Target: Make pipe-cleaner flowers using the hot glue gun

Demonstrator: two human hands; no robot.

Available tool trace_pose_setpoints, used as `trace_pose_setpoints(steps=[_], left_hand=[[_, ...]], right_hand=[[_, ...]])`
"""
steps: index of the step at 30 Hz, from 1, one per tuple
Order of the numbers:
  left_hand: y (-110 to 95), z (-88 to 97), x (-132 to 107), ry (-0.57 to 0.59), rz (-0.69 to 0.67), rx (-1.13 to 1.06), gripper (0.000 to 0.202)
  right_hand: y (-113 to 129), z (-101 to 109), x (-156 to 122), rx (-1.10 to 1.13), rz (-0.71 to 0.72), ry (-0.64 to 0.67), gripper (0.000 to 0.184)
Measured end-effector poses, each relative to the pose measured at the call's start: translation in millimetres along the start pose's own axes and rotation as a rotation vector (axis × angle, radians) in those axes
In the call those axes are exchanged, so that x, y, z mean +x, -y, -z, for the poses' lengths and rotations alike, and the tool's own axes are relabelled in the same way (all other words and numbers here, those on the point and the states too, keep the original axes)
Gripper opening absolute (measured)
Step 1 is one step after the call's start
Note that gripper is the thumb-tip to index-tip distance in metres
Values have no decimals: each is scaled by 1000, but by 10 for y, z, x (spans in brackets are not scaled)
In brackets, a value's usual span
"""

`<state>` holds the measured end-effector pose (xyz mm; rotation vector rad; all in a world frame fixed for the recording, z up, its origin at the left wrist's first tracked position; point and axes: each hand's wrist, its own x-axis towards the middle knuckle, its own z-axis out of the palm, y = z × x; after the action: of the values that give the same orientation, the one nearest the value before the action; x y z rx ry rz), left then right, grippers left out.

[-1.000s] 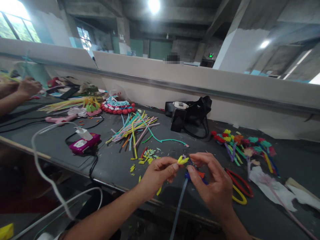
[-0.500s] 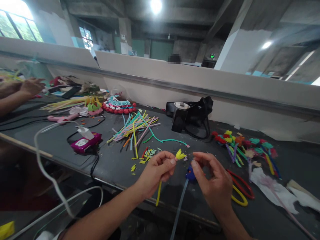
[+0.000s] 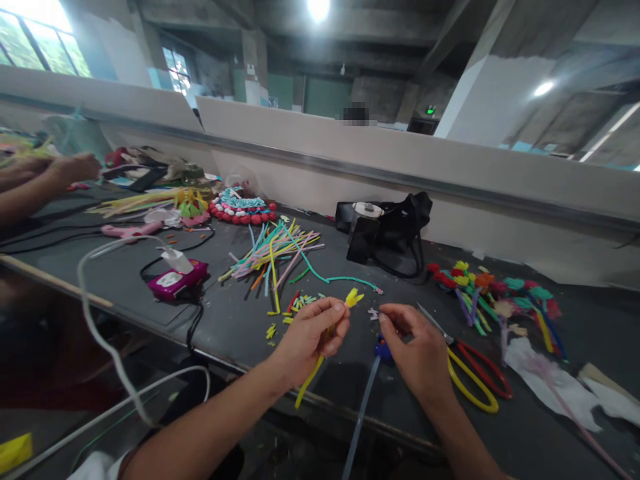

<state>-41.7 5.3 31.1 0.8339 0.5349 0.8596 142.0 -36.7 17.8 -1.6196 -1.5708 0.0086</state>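
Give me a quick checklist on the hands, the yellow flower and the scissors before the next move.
1. Left hand has the yellow flower: ok, pinched at thumb and fingertips.
2. Flower head unobstructed: ok, it sticks out past the fingertips.
3. Right hand free: cannot tell; thumb and fingertips are close together, and nothing shows clearly between them.
4. Scissors close by: ok, on the table beside the right hand; touching or not, cannot tell.
5. Table free of clippings: not ok, yellow scraps lie beyond the left hand.
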Motion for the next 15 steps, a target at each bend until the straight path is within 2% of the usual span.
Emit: trace_pose_setpoints(steps=[2,5,9,11,15], left_hand=[[-9,1,0,-21,1,-19,22],[-24,15,-6,-44,6,-30,22],[-28,43,-10,-48,-4,-23,23],[-24,47,-7,-56,-16,-29,23],[-7,42,11,-51,-32,-48,22]], right_hand=[[-62,39,6,-182,-5,89,19],[-193,124,-8,-461,-75,303,21],[-355,215,-81,-621,-162,559,34],[-418,216,-114,-651,-164,626,34],[-510,138,-118,-631,-143,653,26]])
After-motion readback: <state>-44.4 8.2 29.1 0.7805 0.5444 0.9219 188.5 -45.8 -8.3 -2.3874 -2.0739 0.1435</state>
